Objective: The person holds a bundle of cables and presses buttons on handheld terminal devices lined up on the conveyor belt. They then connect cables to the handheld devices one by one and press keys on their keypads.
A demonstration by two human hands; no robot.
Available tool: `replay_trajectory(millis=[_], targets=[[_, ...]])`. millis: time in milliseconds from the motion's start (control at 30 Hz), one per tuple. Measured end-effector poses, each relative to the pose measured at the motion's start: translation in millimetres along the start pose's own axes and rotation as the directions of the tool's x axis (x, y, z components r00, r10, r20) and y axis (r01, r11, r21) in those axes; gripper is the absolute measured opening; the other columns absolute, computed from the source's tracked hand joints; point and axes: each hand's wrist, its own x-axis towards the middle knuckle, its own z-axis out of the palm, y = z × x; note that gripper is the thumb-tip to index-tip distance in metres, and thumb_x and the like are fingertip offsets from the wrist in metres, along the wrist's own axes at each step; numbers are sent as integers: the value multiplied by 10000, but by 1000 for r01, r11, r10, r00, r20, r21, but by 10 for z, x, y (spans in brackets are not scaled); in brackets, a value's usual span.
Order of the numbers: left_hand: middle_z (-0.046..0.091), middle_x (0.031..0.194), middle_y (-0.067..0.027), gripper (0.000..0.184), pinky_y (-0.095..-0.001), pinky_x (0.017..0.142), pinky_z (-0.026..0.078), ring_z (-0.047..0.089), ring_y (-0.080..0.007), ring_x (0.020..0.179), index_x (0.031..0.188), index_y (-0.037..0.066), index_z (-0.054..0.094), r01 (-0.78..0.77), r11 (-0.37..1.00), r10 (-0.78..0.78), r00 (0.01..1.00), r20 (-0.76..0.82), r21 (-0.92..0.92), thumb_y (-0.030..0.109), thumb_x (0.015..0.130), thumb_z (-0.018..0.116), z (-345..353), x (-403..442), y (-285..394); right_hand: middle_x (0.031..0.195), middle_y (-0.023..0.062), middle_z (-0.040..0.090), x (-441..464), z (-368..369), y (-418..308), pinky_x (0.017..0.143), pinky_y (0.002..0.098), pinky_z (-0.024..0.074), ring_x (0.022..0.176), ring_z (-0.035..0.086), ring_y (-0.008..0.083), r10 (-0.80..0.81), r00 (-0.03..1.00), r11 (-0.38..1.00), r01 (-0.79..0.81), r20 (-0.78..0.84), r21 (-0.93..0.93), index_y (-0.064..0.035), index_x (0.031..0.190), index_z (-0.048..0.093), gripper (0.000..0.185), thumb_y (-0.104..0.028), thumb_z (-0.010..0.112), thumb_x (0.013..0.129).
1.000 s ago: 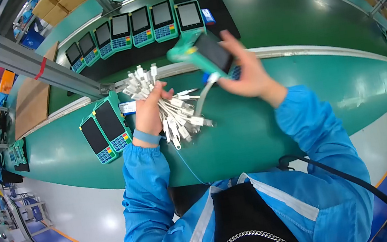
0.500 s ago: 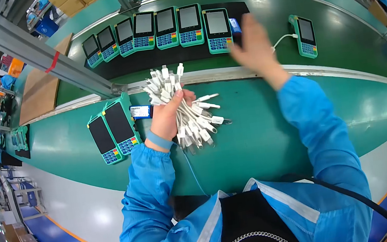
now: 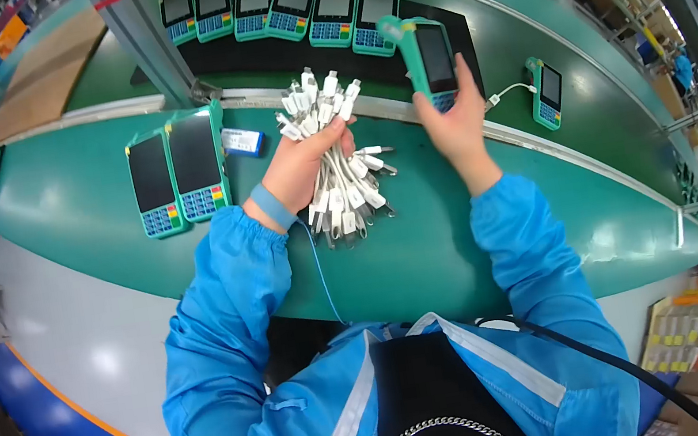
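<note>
- Closed in left hand (image 3: 299,167), centre: bundle of white cables (image 3: 340,188), connectors fanned out above and below.
- Held by the lower end between thumb and fingers of right hand (image 3: 459,127), upper right of centre: green terminal (image 3: 436,58).
- Along the top, on black mat (image 3: 254,53): row of six terminals (image 3: 291,7).
- Left of centre: paired terminals (image 3: 196,159), beside blue-and-white pack (image 3: 243,141).
- Far right: cabled terminal (image 3: 549,93).

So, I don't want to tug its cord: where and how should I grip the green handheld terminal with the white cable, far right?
I'd grip the green handheld terminal across its narrow width at the keypad, coming from your side. The keypad end points roughly towards you, and the white cable leaves the left edge higher up, beside the screen.
</note>
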Motion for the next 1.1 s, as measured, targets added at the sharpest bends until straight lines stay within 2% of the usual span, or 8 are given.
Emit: replay_trajectory(millis=[67,167,200,367,700,833,933,1100], targets=[[560,721,-13,148,-276,608,420,523,-117,672,1000,40,567,29,999,-27,998,-57,29,147,925,636,35,-23,-53,1266,291,534,-237,-5,-326,982,430,444,1149,568,403,-80,995,997,80,51,9,97,1419,342,901,-245,770,705],[555,688,-3,144,-260,559,411,512,-95,618,966,46,585,22,999,-18,996,-82,49,113,881,680,33,5,-97,1190,234,591,-440,92,-515,883,355,498,1051,625,306,-178,982,979,171,64,110,97,1432,313,886,-148,766,710],[568,696,-7,142,-263,550,424,522,-90,603,950,33,602,17,999,-13,996,-87,44,108,869,691,30,4,-86,1124,189,644,-469,112,-560,829,311,520,972,671,228,-255,966,965,251,49,75,90,1439,307,869,-103,758,722],[588,725,-17,125,-268,562,423,519,-93,614,889,5,626,6,981,10,997,-83,192,102,859,700,37,-24,-58,1176,243,603,-503,138,-596,847,365,523,1021,654,321,-313,949,950,313,29,-15,87,1439,316,907,-119,781,689],[586,662,-13,140,-258,530,423,535,-91,574,916,5,648,-73,976,131,949,-286,203,124,864,699,150,-79,-211,1202,266,586,-519,128,-591,869,369,513,1049,645,332,-280,958,960,281,61,-13,87,1439,323,922,-151,792,682],[591,678,-10,153,-258,508,421,533,-79,575,942,1,650,-134,966,190,949,-251,222,120,864,705,135,-56,-230,1214,251,585,-501,96,-539,892,370,504,1077,635,332,-315,946,949,315,72,12,82,1449,308,926,-136,784,685],[599,688,-9,157,-235,516,420,543,-73,585,948,0,651,-5,978,54,972,-228,210,120,863,706,110,-59,-162,1189,241,591,-485,107,-481,894,386,502,1067,632,346,-312,948,950,310,65,47,75,1447,310,918,-124,777,682],[601,682,-12,129,-243,557,436,549,-83,598,925,4,645,46,942,23,980,-200,332,95,853,701,105,-9,-100,1188,253,564,-475,110,-421,885,410,507,1058,603,388,-336,940,942,337,55,6,66,1446,321,923,-158,773,672]])
